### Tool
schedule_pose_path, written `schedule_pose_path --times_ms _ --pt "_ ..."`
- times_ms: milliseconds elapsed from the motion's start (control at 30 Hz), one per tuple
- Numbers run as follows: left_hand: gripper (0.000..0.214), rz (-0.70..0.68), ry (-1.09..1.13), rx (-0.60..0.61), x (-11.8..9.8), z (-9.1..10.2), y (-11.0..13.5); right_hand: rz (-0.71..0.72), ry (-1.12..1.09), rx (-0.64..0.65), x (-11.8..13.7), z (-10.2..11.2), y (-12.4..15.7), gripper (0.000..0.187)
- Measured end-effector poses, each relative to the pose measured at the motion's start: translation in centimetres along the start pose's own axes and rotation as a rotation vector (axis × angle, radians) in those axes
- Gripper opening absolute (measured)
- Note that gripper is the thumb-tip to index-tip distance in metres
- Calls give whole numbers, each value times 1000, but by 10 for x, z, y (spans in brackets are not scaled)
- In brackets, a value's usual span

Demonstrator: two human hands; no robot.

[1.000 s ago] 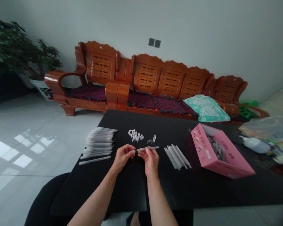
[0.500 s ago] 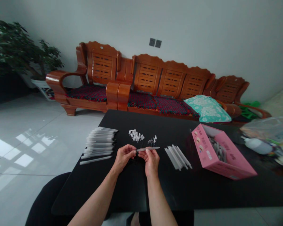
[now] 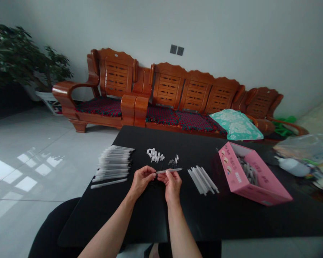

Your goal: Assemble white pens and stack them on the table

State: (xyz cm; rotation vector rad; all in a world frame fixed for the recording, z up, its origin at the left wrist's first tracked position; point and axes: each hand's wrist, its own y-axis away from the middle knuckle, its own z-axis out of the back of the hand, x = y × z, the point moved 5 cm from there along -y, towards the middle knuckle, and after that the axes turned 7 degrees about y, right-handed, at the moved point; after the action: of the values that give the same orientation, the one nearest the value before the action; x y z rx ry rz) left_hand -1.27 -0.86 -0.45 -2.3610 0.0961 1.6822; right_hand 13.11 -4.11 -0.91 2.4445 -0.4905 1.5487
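Observation:
Between my hands, above the black table (image 3: 148, 215), is a slim pale pen barrel (image 3: 175, 170) with a pointed right end. My right hand (image 3: 172, 184) pinches its middle between thumb and fingers. My left hand (image 3: 142, 179) is closed at its left end; what those fingertips cover is too small to make out. Just beyond my hands lie a cluster of short white caps (image 3: 156, 155) and some tiny clear and dark parts (image 3: 173, 162). A row of pale pens (image 3: 114, 161) lies on the left. Loose whitish barrels (image 3: 203, 180) lie right of my right hand.
A pink open box (image 3: 261, 190) with greyish pieces inside stands on the table's right side. Beyond it are a plastic bag (image 3: 307, 147) and a white bottle (image 3: 292, 166). Behind the table runs a wooden sofa (image 3: 134, 111) with a turquoise cushion (image 3: 237, 123).
Almost nothing differs. Both hands keep their hold on the pen barrel in the same spot, with only a very slight shift of the left fingertips.

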Motion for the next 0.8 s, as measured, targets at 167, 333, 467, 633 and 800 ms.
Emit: schedule_pose_path --times_ms 167,333,467,633,800 --pt "22 -36 -34 -7 -2 0 0 3 -13 -5 -1 0 -1 25" --pt "28 -55 -188 -24 -11 1 2 5 -20 -9 -1 1 -2 26" --pt "33 -86 -315 -3 -13 1 3 6 -21 -7 0 1 -1 25" --pt "27 -69 -258 17 -8 0 1 2 -25 -8 1 1 -1 28" --pt "31 -57 -141 16 -11 -2 2 -4 -31 -14 1 2 -1 28"
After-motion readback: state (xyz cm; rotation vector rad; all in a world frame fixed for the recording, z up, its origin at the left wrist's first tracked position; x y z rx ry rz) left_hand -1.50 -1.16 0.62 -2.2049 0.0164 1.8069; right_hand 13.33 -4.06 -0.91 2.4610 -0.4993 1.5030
